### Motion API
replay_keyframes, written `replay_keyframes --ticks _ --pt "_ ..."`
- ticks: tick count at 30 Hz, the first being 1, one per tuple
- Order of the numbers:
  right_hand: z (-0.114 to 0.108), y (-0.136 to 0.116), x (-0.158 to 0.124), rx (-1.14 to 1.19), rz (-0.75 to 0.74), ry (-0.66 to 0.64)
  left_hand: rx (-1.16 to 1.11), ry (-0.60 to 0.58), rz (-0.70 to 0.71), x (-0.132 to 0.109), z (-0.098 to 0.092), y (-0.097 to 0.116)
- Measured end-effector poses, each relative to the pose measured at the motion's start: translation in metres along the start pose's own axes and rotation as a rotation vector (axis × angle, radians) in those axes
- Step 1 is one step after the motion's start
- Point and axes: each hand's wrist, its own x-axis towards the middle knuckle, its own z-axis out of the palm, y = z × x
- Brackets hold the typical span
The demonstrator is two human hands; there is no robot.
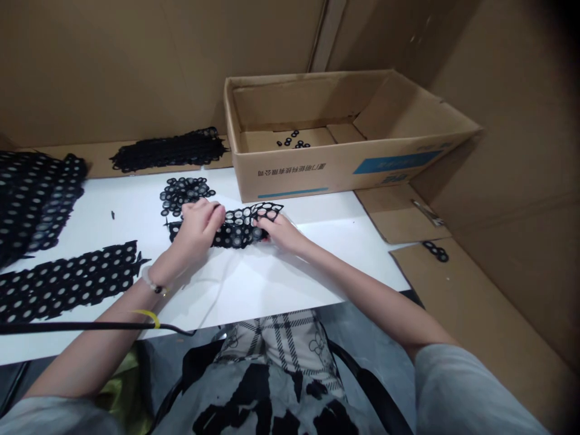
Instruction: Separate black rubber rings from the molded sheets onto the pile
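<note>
My left hand (197,226) and my right hand (276,232) both grip a black perforated strip (238,228) with silver-rimmed round holes, pinching it from either side above the white tabletop (272,284). Its material looks like rubber or foam, though the picture does not settle this. Just beyond my left hand lies a pile of loose black rings (181,194). A longer strip of the same kind (63,281) lies to the left of my left wrist, and a thick stack of strips (36,205) sits at the far left.
An open cardboard box (290,176) stands behind my hands, with several small black rings (293,140) inside. A dark bundle of strips (170,150) lies to its left. A black cable (90,327) crosses my left forearm. A few rings (435,251) lie on cardboard at the right.
</note>
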Motion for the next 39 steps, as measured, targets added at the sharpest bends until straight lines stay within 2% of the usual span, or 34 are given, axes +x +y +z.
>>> replay_keyframes --ticks 3,6,12,18,20,22,26,28,30,32,35,37,39 --pt "0.001 0.001 -0.002 -0.079 -0.061 -0.023 0.176 -0.099 0.057 -0.005 0.006 0.009" --pt "0.001 0.002 -0.002 -0.079 -0.099 -0.003 0.227 -0.164 0.09 -0.01 0.016 0.013" --pt "0.003 0.0 0.0 0.217 -0.002 -0.032 0.151 -0.221 0.106 -0.013 0.028 0.003" --pt "0.002 -0.003 0.001 0.28 0.036 -0.087 -0.003 -0.29 0.048 -0.009 0.024 0.003" --pt "0.001 -0.003 0.001 0.312 0.04 -0.044 -0.054 -0.241 0.034 -0.006 0.02 0.002" --pt "0.0 -0.003 0.002 0.332 0.049 0.002 -0.075 -0.134 -0.014 -0.002 0.015 -0.003" --pt "-0.002 -0.004 0.002 0.342 0.064 0.02 -0.139 0.203 -0.272 0.012 -0.001 -0.029" --pt "-0.002 -0.004 0.002 0.359 0.097 0.01 -0.052 0.31 -0.343 0.019 -0.01 -0.043" --pt "-0.002 -0.005 0.001 0.371 0.116 -0.014 0.153 0.308 -0.396 0.022 -0.015 -0.054" --pt "-0.001 -0.006 0.0 0.38 0.114 -0.028 0.329 0.232 -0.42 0.021 -0.012 -0.061" --pt "0.0 -0.008 -0.001 0.39 0.115 -0.03 0.449 0.11 -0.41 0.018 -0.002 -0.067" --pt "0.0 -0.009 -0.002 0.39 0.118 -0.034 0.492 0.106 -0.396 0.016 0.002 -0.066" --pt "0.001 -0.011 -0.002 0.391 0.122 -0.037 0.51 0.164 -0.362 0.016 0.001 -0.061"
